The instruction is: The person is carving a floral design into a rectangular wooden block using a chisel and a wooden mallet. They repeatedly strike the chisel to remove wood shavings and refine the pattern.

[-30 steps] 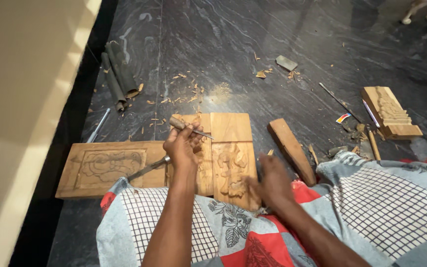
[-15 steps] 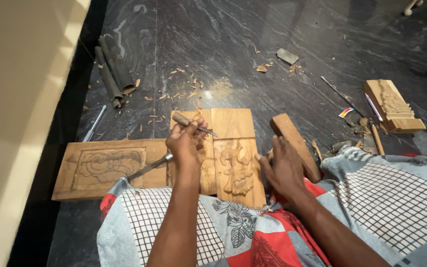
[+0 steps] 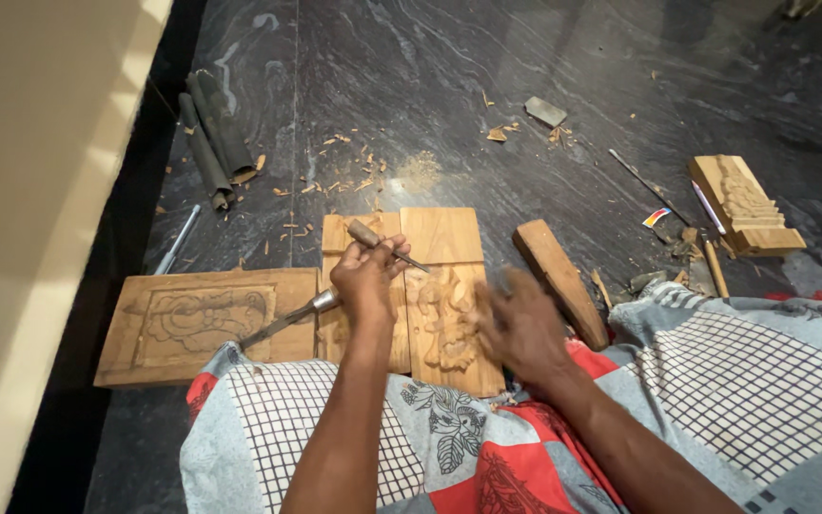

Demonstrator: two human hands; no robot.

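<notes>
A wooden panel with a carved figure lies on the dark floor in front of my legs. My left hand rests on its left half and grips a chisel with a wooden handle, its thin blade pointing right toward the carving. A second metal tool sticks out from under that hand to the lower left. My right hand is motion-blurred, fingers spread and holding nothing, hovering at the panel's right edge next to a plain wooden block.
A larger board with a shallow relief lies to the left. Dark rolled bundles, a metal rod and wood chips lie farther back. A carved piece and loose tools sit at the right. Checked cloth covers my legs.
My right hand has swept left from beside the wooden block to the carved panel's right edge. My left hand has kept its grip on the chisel and stayed on the panel.
</notes>
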